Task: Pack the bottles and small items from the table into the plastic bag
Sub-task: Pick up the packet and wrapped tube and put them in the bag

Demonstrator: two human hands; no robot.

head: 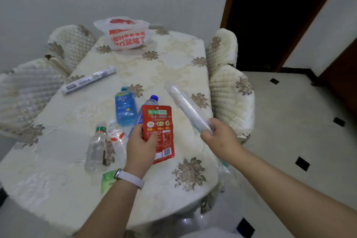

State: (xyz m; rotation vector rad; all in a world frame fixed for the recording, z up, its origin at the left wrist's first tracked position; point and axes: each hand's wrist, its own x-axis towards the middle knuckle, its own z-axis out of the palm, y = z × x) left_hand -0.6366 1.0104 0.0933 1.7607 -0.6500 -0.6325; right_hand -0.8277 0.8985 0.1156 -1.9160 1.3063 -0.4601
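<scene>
At the cloth-covered table (58, 189), packing is under way. Far left, a boxed roll of wrap (88, 80) lies flat, stiff and easy to take round its middle. Nearer me a green-capped bottle (97, 146) and a red-labelled bottle (116, 139) lie on their sides, seemingly empty. I judge them light, crushable and apt to roll, so best grasped round the body. A green packet (108, 179) sits by the near edge. The blue bottle (125, 109) looks full, likely the heavy one, fit for the bottom of the plastic bag (127, 35), which stands open at the far end, well apart from it all. My left hand (141, 149) grips the red pouch (159, 121) low down, thumb across its front — soft, slick film that calls for a firm pinch. A blue-capped bottle (151, 100) lies partly hidden behind it. My right hand (218, 135) is wrapped round the near end of a clear plastic roll (185, 106) that juts up and away — light but slippery, probably steadier held nearer its middle.
</scene>
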